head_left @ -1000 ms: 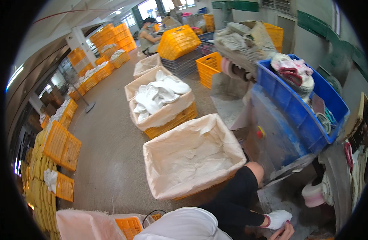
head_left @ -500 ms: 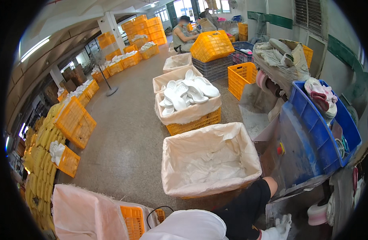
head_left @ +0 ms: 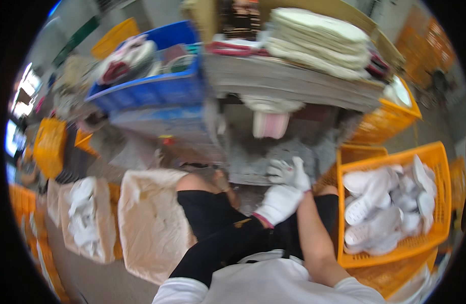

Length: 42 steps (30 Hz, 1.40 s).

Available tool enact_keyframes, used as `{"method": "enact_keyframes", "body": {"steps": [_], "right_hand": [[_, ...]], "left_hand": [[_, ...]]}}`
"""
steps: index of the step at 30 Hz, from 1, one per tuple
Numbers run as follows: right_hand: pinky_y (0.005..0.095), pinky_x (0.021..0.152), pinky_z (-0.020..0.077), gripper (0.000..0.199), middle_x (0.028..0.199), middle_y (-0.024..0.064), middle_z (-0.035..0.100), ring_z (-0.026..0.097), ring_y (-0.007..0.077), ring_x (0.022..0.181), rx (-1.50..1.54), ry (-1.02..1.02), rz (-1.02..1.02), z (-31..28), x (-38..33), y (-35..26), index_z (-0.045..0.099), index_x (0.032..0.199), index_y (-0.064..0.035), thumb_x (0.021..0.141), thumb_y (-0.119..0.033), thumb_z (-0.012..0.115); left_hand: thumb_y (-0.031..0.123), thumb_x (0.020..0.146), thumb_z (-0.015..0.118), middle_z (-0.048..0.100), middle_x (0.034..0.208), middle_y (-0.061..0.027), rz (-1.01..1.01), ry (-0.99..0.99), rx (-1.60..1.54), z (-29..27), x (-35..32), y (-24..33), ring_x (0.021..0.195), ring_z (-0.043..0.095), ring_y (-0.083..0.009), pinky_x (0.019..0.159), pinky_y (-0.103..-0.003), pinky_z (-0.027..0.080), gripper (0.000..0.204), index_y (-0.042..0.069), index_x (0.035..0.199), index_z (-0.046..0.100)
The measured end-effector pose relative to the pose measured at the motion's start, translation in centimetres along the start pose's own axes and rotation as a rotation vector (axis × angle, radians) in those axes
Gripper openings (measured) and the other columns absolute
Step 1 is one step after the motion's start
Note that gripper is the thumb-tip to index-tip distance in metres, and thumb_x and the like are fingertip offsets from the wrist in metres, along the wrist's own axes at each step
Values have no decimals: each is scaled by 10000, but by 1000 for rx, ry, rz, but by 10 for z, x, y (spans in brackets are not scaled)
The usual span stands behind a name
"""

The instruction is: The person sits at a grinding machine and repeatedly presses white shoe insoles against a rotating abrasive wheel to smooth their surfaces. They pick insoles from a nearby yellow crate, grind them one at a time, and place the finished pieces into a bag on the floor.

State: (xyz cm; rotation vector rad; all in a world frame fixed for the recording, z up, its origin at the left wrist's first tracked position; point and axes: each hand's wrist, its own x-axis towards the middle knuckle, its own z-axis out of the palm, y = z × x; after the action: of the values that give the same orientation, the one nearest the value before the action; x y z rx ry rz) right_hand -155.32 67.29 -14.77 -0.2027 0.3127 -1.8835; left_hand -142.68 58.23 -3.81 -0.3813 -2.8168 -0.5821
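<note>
Both my hands wear white knit gloves and meet above my lap. My left hand (head_left: 279, 204), coming from a black-sleeved forearm, closes on the cuff of the glove at my right wrist; its fingertips are partly hidden and blurred. My right hand (head_left: 290, 174), at the end of a bare forearm, points forward with its fingers spread and nothing in them. Just beyond the hands is a grey machine with a white and pink wheel (head_left: 271, 125). To the right, an orange crate (head_left: 393, 158) holds several white clog-like shoes (head_left: 373, 223).
A cloth-lined crate (head_left: 152, 228) stands left of my knees, with another lined crate of white shoes (head_left: 83, 215) farther left. Atop the machine lies a stack of white cloth pads (head_left: 319, 43). A blue bin (head_left: 147, 93) with gloves inside stands at its left.
My view has swung right, from the floor aisle to the machine. Both gloved hands now show together over my lap; before, one white glove showed at the lower edge.
</note>
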Motion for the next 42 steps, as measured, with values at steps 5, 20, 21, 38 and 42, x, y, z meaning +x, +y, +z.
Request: {"method": "enact_keyframes", "body": {"steps": [5, 20, 21, 38, 42], "right_hand": [[517, 961, 554, 626, 1491, 156, 543, 581, 325, 1285, 68, 464, -533, 21, -2, 1, 619, 1288, -68, 998, -617, 538], [507, 1058, 505, 597, 1517, 284, 492, 570, 418, 1339, -310, 391, -620, 99, -13, -1, 372, 1513, 115, 1038, -238, 452], [477, 1067, 475, 769, 1575, 240, 449, 524, 384, 1395, -428, 439, -591, 102, -13, 0, 311, 1559, 94, 1009, -390, 547], [528, 1255, 241, 984, 1680, 250, 217, 303, 384, 1528, -393, 95, -304, 194, -86, 7, 159, 1617, 80, 1015, -634, 466], [557, 1254, 216, 978, 1691, 221, 202, 288, 390, 1532, -450, 23, -264, 199, -88, 12, 161, 1630, 38, 986, -598, 532]], "left_hand": [[328, 861, 687, 699, 794, -141, -366, -20, 60, 16, -3, -10, 755, 702, -353, 662, -479, 551, 243, 86, 870, 679], [351, 874, 660, 690, 756, -165, -196, -89, -15, 0, -16, 16, 701, 698, -365, 631, -502, 544, 288, 78, 785, 681], [365, 874, 669, 692, 771, -170, -186, -96, -39, 0, -16, 15, 727, 701, -369, 638, -507, 542, 301, 74, 797, 681], [155, 972, 716, 637, 1355, -91, -472, 171, -815, -114, -2, -23, 1205, 615, -163, 1031, -305, 494, 523, 16, 1443, 535], [140, 1004, 670, 686, 1285, -114, -521, -114, -1153, -114, 8, -27, 1139, 652, -167, 982, -305, 520, 399, 1, 1371, 598]]}}
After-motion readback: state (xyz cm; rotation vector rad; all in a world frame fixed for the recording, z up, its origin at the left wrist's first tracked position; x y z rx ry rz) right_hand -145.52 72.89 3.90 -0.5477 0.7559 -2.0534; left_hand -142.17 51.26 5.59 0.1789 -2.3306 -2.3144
